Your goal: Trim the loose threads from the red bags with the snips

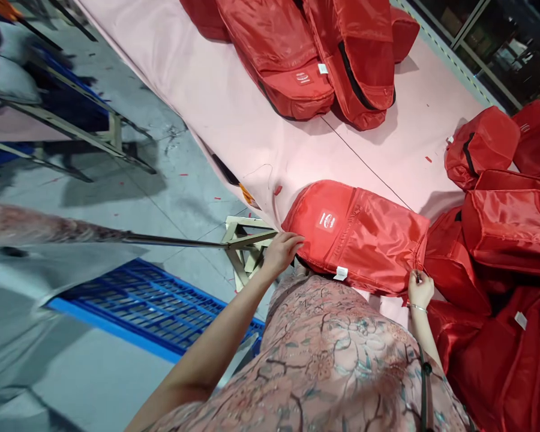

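A red backpack (364, 237) lies flat on the pink-covered table in front of me, with a white printed logo near its left end and a small white tag on its near edge. My left hand (281, 255) is at the left end of this backpack, fingers curled and closed on its edge. At the opposite end, my right hand (420, 291) pinches the near right corner, where the fabric gathers. A small dark bit shows between those fingertips, too small to name.
More red backpacks (292, 66) lie at the far side of the pink tablecloth (252, 120). Others are piled at the right (513, 228). On the floor at left are a blue plastic pallet (148, 306) and a folding table frame (247, 246). Red scraps lie scattered.
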`<state>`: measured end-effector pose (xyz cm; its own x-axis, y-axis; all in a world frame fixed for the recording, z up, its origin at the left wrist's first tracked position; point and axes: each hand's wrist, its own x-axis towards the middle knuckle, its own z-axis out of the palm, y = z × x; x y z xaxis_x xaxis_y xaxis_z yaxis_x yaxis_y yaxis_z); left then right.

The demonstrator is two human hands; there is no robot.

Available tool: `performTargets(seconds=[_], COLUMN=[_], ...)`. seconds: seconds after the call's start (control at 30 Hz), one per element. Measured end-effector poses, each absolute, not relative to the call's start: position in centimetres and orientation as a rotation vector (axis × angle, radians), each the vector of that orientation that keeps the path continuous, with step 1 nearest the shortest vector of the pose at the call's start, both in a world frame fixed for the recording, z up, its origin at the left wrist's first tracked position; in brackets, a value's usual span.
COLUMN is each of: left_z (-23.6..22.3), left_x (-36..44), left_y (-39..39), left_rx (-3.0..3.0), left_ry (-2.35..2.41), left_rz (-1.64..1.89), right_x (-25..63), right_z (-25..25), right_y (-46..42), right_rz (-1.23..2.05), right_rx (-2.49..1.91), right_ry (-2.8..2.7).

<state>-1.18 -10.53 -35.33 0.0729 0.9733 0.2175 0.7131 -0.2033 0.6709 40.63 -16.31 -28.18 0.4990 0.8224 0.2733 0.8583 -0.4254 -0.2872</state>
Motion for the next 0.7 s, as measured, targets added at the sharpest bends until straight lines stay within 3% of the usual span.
performTargets(seconds=[0.23, 0.43, 0.57, 0.7], left_z=[-34.1, -34.7, -34.9, -34.8], left_x=[-0.9, 0.9, 2.5, 2.7], left_y=[-8.6, -7.3, -7.5, -7.5], left_rx=[2.439, 2.511, 2.528, 2.514], left_ry=[1.392, 1.170, 1.144, 1.250], left_rz=[0.274, 0.166, 0.187, 0.177], right_x=[40.0, 37.4, 32.9, 27.2], right_z=[-26.4, -23.0, -20.9, -23.1], right_y=[-8.0, 0.2, -0.4, -6.4], right_rz=[-0.182, -0.219, -0.077, 0.257], right_rx=[-2.363, -2.261, -2.067, -1.940], right_ry=[-1.529, -1.494, -1.500, -1.744])
